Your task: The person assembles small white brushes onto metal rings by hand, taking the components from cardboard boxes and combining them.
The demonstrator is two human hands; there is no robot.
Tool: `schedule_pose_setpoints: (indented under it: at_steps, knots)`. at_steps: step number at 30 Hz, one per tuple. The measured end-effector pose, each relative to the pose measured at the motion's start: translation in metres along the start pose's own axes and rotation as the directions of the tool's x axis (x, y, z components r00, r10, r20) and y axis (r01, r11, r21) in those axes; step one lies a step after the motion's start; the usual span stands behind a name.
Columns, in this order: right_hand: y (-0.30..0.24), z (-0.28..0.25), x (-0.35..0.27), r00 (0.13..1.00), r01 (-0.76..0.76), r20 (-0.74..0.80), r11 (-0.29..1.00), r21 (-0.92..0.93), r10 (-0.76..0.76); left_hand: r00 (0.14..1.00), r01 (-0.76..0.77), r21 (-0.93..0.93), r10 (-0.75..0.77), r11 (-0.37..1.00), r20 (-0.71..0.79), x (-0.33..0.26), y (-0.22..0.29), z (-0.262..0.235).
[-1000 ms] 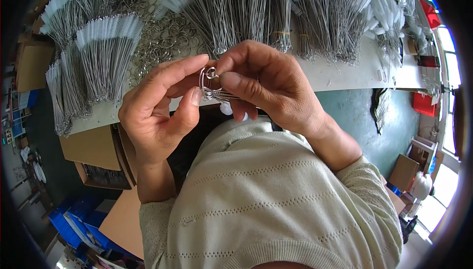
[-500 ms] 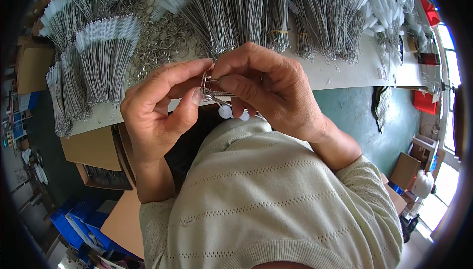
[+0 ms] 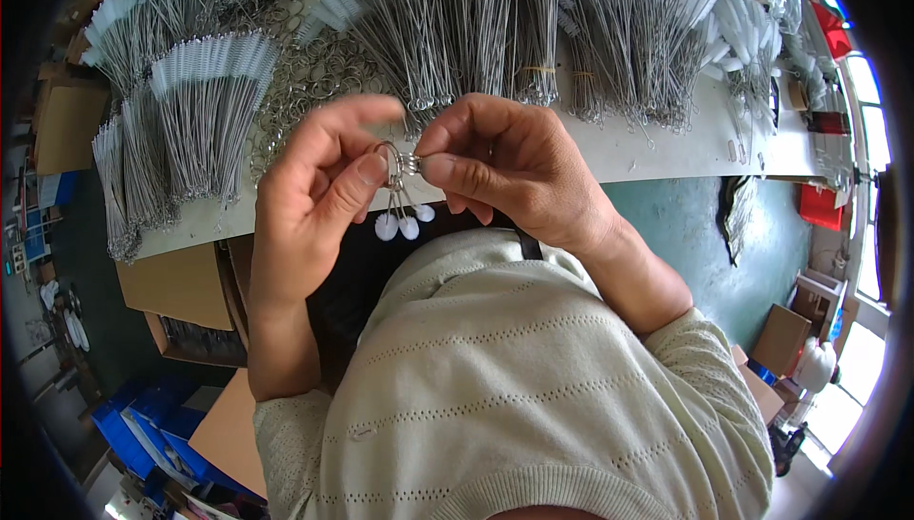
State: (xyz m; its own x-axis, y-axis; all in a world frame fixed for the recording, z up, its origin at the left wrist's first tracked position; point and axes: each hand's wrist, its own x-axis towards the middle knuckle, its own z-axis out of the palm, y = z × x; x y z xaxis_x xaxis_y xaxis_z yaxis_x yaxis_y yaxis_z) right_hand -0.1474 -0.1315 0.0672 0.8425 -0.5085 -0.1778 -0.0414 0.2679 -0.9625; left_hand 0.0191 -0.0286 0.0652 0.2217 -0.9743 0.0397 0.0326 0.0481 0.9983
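Between the thumb and fingers of my left hand [image 3: 309, 191] is a metal split ring [image 3: 394, 150], with the index finger lifted away from it. Several small wire brushes with white bristle tips [image 3: 408, 228] hang below the ring, pointing toward my body. My right hand [image 3: 533, 168] is closed in a pinch against the right side of the ring, on wire loops [image 3: 412, 165] that look like brush handle ends. Its curled fingers hide anything deeper in the palm. Both hands are raised in front of the table's near edge.
Bundles of long wire brushes with pale bristles [image 3: 419, 44] line the white table [image 3: 619, 160], with more bundles at left [image 3: 205, 101]. Loose metal rings [image 3: 319, 77] are heaped between them. An open cardboard box [image 3: 181, 282] stands below at left, near blue bins [image 3: 143, 434].
The brushes have swung from behind my right hand to hang below the ring. My left index finger has lifted, and my right hand has turned and shifted slightly.
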Motion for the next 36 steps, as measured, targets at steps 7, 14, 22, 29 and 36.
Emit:
schedule_pose_setpoints:
  at_steps: [7,14,22,29,36]
  knots:
    - [0.011,0.008,0.004,0.998,0.039,0.047,0.998,0.051,-0.042,0.998,0.054,-0.147,-0.057,0.988,-0.014,-0.004,-0.006,-0.008]
    - [0.023,0.021,0.011,0.988,0.144,0.041,0.988,0.062,-0.147,0.954,-0.226,0.371,0.281,0.901,-0.101,-0.007,-0.005,-0.010]
    - [0.038,0.044,0.028,0.965,0.250,-0.007,0.931,-0.266,-0.261,0.926,-0.155,-0.347,0.013,0.925,-0.378,-0.029,0.009,-0.027]
    - [0.075,0.011,0.020,0.995,-0.096,-0.040,0.908,-0.408,0.088,0.893,0.152,0.044,-0.118,0.987,-0.433,-0.137,0.024,-0.119]
    - [0.077,0.030,0.027,0.996,-0.078,-0.014,0.847,-0.526,0.083,0.732,0.672,0.476,-0.413,0.568,-0.542,-0.237,-0.220,-0.161]
